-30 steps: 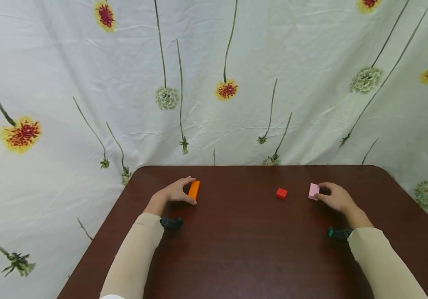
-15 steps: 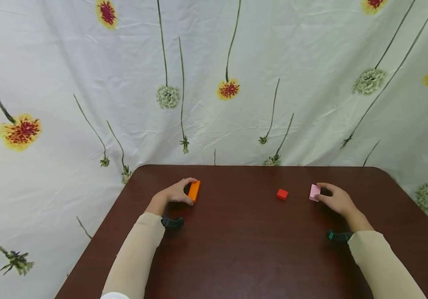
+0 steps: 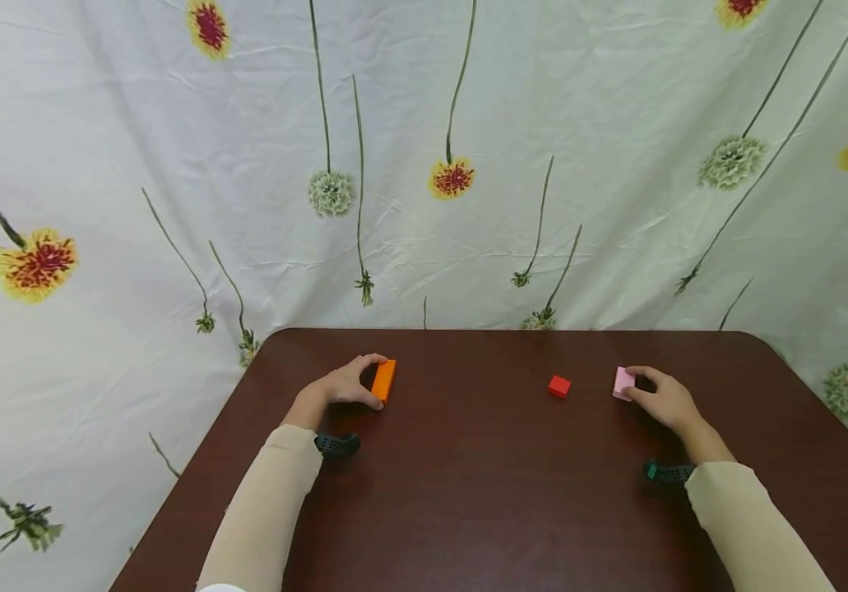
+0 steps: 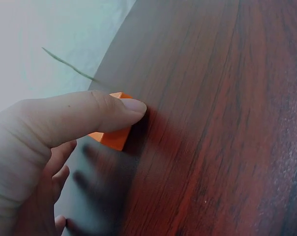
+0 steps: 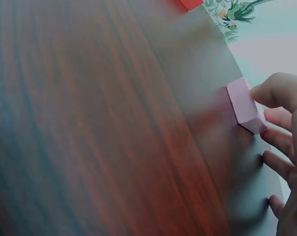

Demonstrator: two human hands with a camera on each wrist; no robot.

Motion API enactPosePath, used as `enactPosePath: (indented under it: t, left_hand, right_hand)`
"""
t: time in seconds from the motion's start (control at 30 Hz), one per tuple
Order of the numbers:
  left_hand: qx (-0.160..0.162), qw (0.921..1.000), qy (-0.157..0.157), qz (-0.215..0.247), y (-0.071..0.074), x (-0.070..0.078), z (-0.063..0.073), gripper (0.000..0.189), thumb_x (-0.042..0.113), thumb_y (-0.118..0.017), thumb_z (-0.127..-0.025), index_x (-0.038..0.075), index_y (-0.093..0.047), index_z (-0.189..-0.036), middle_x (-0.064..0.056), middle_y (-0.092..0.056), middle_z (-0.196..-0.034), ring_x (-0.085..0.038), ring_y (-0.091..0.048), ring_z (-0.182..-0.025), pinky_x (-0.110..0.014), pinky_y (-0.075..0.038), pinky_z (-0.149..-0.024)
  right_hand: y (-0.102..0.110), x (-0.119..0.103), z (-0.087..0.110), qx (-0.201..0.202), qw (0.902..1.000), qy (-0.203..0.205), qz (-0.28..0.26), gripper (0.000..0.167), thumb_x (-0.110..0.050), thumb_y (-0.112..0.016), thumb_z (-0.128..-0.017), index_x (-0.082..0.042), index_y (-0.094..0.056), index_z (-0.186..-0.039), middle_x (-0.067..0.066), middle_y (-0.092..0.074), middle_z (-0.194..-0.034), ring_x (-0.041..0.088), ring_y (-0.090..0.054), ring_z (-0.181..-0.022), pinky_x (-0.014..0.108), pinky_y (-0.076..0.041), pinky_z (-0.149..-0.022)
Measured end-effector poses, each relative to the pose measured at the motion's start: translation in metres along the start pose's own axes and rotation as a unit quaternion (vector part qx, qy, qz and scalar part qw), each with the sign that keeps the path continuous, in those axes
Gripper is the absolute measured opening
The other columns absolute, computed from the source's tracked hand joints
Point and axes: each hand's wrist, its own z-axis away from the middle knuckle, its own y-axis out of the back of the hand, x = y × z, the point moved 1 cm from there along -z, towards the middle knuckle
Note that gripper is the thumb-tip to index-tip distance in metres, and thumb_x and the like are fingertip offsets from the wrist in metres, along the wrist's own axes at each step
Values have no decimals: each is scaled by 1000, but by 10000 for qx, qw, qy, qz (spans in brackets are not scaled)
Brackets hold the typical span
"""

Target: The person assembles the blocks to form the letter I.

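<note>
On the left part of the table lies an orange oblong block (image 3: 384, 381). My left hand (image 3: 345, 385) spans it from the left, index finger at its far end and thumb at its near end. In the left wrist view the thumb covers much of the orange block (image 4: 114, 140). Farther right, a pink block (image 3: 623, 384) is pinched by my right hand (image 3: 666, 400) from its right side. The right wrist view shows the pink block (image 5: 243, 102) at the thumb tip, with the other fingers spread behind it toward the tabletop.
A small red block (image 3: 559, 386) lies between the hands, left of the pink one. The dark brown wooden table (image 3: 483, 485) has rounded far corners. Behind its far edge hangs a pale flower-patterned cloth (image 3: 394, 164). Dark bands (image 3: 336, 445) are on both wrists.
</note>
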Motion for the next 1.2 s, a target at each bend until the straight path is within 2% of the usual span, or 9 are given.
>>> enactPosePath:
  t: [0.13, 0.37, 0.47, 0.67, 0.9, 1.03, 1.2]
  left_hand:
    - [67, 9999, 63, -99, -1, -1, -1, 87, 28, -83, -73, 17, -37, -147, -19, -32, -151, -43, -37, -129, -66, -26, -104]
    - [155, 9998, -113, -57, -5, -1, -3, 86, 26, -82, -74, 11, -37, -145, -18, -25, -157, -41, -26, -140, -69, -4, -107]
    - [208, 9996, -166, 10, -5, 0, -3, 84, 26, -82, -73, 11, -38, -144, -19, -31, -154, -41, -29, -138, -69, -3, -107]
    - [238, 9996, -160, 27, -6, 1, -3, 84, 27, -83, -73, 12, -39, -143, -18, -37, -151, -39, -33, -137, -67, -6, -108]
    - [159, 9996, -100, 191, -8, -4, -9, 86, 26, -86, -71, 13, -40, -143, -18, -36, -152, -38, -36, -134, -58, -26, -108]
    - [171, 9995, -114, 230, -9, -9, -11, 88, 27, -86, -71, 13, -40, -144, -18, -36, -151, -38, -36, -134, -57, -26, -108]
    - [278, 9992, -186, 198, -9, -6, -9, 86, 28, -87, -70, 13, -43, -143, -18, -39, -149, -38, -38, -132, -59, -27, -108]
  right_hand:
    - [-1, 0, 2, 9, 9999, -93, -40, 57, -35, -55, -98, 4, -44, -139, 40, -37, -139, 55, -40, -119, 70, -32, -95]
    - [-6, 3, 1, 60, 9994, -241, -247, 60, -38, -53, -98, 2, -42, -142, 39, -32, -143, 58, -33, -125, 74, -23, -95]
    - [-7, 5, 1, 148, 9991, -225, -333, 59, -38, -53, -98, 1, -42, -141, 39, -32, -143, 57, -31, -126, 75, -17, -96]
    - [-9, 6, 1, 343, 9986, -144, -385, 57, -37, -53, -98, 1, -44, -140, 38, -35, -142, 56, -34, -125, 74, -13, -96]
    - [-12, 9, 1, 762, 9962, 41, -429, 53, -36, -56, -95, -1, -50, -134, 37, -42, -137, 54, -38, -122, 73, -16, -94]
    - [-15, 10, 0, 855, 9955, 70, -404, 51, -35, -57, -95, -1, -51, -133, 37, -44, -136, 54, -39, -122, 71, -18, -93]
    - [-16, 11, 0, 781, 9963, 6, -369, 53, -34, -57, -96, 0, -49, -136, 37, -42, -138, 54, -38, -123, 71, -17, -94]
